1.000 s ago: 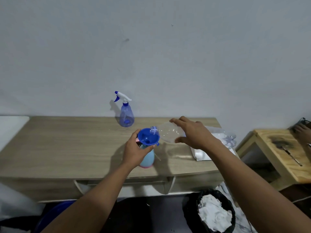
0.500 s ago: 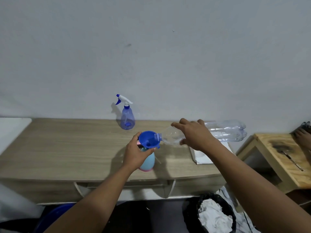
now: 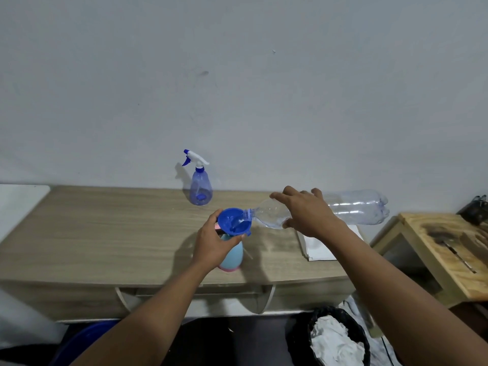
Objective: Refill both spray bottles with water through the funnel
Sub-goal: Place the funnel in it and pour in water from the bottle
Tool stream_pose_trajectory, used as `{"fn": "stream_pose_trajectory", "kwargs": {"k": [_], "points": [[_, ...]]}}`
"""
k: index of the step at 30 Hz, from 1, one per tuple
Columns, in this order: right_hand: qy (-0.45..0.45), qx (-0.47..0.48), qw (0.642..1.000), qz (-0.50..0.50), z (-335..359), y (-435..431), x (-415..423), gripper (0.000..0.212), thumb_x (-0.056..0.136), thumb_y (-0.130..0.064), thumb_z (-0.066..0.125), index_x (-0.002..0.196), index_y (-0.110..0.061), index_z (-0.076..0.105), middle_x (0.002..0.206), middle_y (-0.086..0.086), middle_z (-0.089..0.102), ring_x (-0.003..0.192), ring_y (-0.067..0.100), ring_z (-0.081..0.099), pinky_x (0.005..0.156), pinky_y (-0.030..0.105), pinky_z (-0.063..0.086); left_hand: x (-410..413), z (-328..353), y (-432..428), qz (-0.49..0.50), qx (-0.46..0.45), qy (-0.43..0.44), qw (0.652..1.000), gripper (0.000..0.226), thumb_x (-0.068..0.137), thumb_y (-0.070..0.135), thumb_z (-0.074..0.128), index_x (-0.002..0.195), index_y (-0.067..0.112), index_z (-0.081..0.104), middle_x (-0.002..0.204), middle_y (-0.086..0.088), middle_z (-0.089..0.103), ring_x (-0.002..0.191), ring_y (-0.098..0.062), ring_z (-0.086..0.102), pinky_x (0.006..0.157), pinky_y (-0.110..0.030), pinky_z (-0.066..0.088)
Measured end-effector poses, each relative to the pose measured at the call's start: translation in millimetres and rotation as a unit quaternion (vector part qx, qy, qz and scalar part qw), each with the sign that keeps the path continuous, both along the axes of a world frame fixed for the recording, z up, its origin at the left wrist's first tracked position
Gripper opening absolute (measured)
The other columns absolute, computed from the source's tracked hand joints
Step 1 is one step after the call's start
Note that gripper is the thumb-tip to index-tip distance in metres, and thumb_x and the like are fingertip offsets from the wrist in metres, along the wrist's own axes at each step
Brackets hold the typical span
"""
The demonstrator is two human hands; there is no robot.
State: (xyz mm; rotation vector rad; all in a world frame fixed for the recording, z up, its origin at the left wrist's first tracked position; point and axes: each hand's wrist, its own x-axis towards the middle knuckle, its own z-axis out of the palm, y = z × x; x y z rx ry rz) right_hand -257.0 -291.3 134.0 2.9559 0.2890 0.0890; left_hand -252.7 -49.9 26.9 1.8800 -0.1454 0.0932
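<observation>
A light blue spray bottle with a pink base stands near the front edge of the wooden table, its spray head off. A blue funnel sits in its neck. My left hand grips the bottle's neck just under the funnel. My right hand holds a large clear plastic bottle tipped on its side, its mouth over the funnel's bowl, with water at the mouth. A second spray bottle, translucent blue with a white and blue trigger head, stands at the back by the wall.
White sheets of paper lie on the table right of the bottle. A thin tube lies beside the light blue bottle. A low wooden stool stands at the right. A black bin with white waste sits on the floor below.
My right hand has raised the clear bottle's base, tipping it further so its mouth sits lower into the funnel. My left hand stays on the light blue bottle.
</observation>
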Motion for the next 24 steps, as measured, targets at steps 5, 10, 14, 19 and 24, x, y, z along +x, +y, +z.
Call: {"fn": "stream_pose_trajectory", "kwargs": {"k": [5,10,14,19,24], "points": [[0.044,0.157,0.987,-0.016,-6,-12,-4,0.076,0.08,-0.04,0.078,0.144,-0.038,0.037,0.133,-0.014,0.047,0.116,0.014,0.058,0.106,0.046,0.035,-1,1,0,0.001,0.002,-0.001,1.0,0.066,0.064,0.026,0.09,0.107,0.054,0.049,0.102,0.031,0.062,0.092,0.011,0.06,0.079,-0.026,0.055],[0.035,0.357,0.933,-0.018,-20,-20,-8,0.078,0.073,-0.031,0.087,0.14,-0.029,0.048,0.115,-0.007,0.053,0.102,0.009,0.052,0.101,0.04,0.046,0,-3,1,0.003,-0.011,0.013,1.0,0.069,0.062,0.03,0.09,0.118,0.044,0.053,0.105,0.03,0.063,0.09,0.007,0.061,0.083,-0.035,0.057],[-0.038,0.459,0.885,-0.061,-28,-22,-4,0.076,0.073,-0.027,0.088,0.139,-0.021,0.05,0.112,-0.001,0.061,0.098,0.014,0.054,0.089,0.023,0.041,2,-7,1,0.004,-0.01,0.014,1.0,0.075,0.061,0.035,0.09,0.125,0.036,0.052,0.11,0.024,0.064,0.091,0.0,0.064,0.084,-0.04,0.057],[-0.107,0.531,0.83,-0.137,-43,-19,-4,0.073,0.077,-0.028,0.085,0.139,-0.017,0.049,0.114,-0.001,0.061,0.093,0.016,0.054,0.079,0.02,0.04,3,-7,0,0.004,-0.008,0.013,1.0,0.076,0.061,0.035,0.091,0.126,0.035,0.052,0.11,0.023,0.064,0.089,-0.004,0.066,0.081,-0.039,0.057],[-0.13,0.567,0.791,-0.191,-57,-14,-1,0.076,0.08,-0.029,0.083,0.144,-0.017,0.044,0.125,0.002,0.058,0.102,0.016,0.054,0.085,0.026,0.041,4,-8,2,0.005,-0.001,0.021,1.0,0.082,0.06,0.039,0.091,0.13,0.032,0.05,0.114,0.016,0.064,0.09,-0.005,0.066,0.081,-0.038,0.057]]}}
